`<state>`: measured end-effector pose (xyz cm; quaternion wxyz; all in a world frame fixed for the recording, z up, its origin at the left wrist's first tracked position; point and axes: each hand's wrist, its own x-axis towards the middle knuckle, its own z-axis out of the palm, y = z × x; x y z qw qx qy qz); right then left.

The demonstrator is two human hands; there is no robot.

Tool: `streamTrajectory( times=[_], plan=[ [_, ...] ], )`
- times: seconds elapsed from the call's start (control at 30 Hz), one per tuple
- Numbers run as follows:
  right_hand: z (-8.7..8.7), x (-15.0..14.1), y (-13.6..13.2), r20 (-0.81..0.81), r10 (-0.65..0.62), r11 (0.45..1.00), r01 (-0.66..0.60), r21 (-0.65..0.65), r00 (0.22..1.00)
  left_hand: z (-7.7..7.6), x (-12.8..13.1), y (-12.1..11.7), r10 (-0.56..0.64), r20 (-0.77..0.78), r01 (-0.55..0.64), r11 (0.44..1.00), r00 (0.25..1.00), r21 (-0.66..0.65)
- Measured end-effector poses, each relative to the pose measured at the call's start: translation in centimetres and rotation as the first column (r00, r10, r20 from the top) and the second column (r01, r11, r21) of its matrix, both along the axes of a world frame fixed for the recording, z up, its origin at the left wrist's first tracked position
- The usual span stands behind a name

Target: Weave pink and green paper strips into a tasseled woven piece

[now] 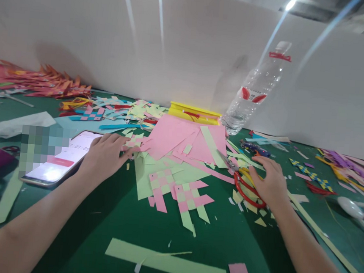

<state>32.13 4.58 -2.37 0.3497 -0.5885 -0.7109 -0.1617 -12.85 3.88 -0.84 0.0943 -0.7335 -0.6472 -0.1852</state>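
My left hand (pixel 108 153) pinches the edge of a small pink and green woven paper piece (pixel 137 141), close beside a lit phone (pixel 68 156). My right hand (pixel 270 180) is by the scissors (pixel 247 187), which have red and yellow handles. Its thumb and forefinger are apart, with the thumb at the yellow handle; the other fingers are partly hidden. Between my hands lie pink paper sheets (pixel 169 135) over pale green paper (pixel 145 175). Nearer to me, two woven pink and green fish shapes (pixel 187 196) lie on the green tabletop.
A clear plastic bottle (pixel 252 91) leans against the white partition (pixel 183 47), right of a yellow tray (pixel 174 109). Orange paper pieces (pixel 55 84) are heaped at back left. A green strip (pixel 167 262) and pink square (pixel 239 272) lie in front. A white spoon (pixel 350 208) is at right.
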Motion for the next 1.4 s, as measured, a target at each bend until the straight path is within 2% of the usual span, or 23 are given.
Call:
streamTrajectory(
  times=[0.23,0.5,0.67,0.83,1.0,1.13,1.2,1.23,1.27,1.3,1.33,1.4],
  plan=[
    [0.3,-0.1,-0.2,0.001,0.003,1.0,-0.003,-0.002,1.0,-0.8,-1.0,0.7,-0.061,-0.044,0.056,0.993,0.997,-0.108],
    [0.3,0.1,-0.2,-0.007,-0.012,1.0,0.012,-0.017,1.0,0.5,-1.2,0.8,-0.102,-0.057,0.098,0.992,0.993,-0.073],
    [0.3,0.2,-0.2,-0.013,-0.004,1.0,0.003,-0.016,1.0,0.7,-1.2,0.5,-0.024,-0.025,0.025,0.999,0.999,0.034],
    [0.6,-0.1,-0.4,-0.005,0.009,1.0,-0.009,0.004,1.0,0.8,-1.2,0.4,0.059,0.108,-0.077,0.982,0.992,0.172],
    [1.4,-0.7,-0.8,0.018,0.017,0.999,-0.018,0.037,1.0,1.2,-1.1,0.5,0.067,0.266,-0.154,0.934,0.962,0.323],
    [2.5,-2.1,-1.5,0.056,0.053,0.995,-0.057,0.079,0.997,1.8,0.0,-0.3,0.017,0.326,-0.166,0.884,0.945,0.437],
    [3.3,-3.5,-2.4,0.082,0.108,0.983,-0.119,0.138,0.991,2.1,1.2,-1.1,-0.048,0.295,-0.106,0.868,0.954,0.485],
    [3.8,-4.5,-3.0,0.104,0.14,0.974,-0.155,0.162,0.985,2.2,1.9,-1.6,-0.101,0.248,-0.037,0.867,0.963,0.496],
    [4.2,-5.6,-3.8,0.128,0.19,0.957,-0.213,0.197,0.973,2.2,2.6,-2.1,-0.199,0.142,0.094,0.838,0.97,0.537],
    [4.6,-6.8,-4.6,0.139,0.242,0.944,-0.266,0.195,0.96,2.2,3.4,-2.5,-0.304,0.047,0.227,0.796,0.952,0.561],
    [5.0,-8.0,-5.5,0.149,0.308,0.923,-0.333,0.192,0.94,2.2,4.1,-3.0,-0.399,-0.028,0.335,0.726,0.916,0.6],
    [5.5,-10.3,-7.3,0.177,0.423,0.88,-0.45,0.155,0.889,2.1,5.5,-3.8,-0.521,-0.126,0.486,0.644,0.844,0.59]
  ],
)
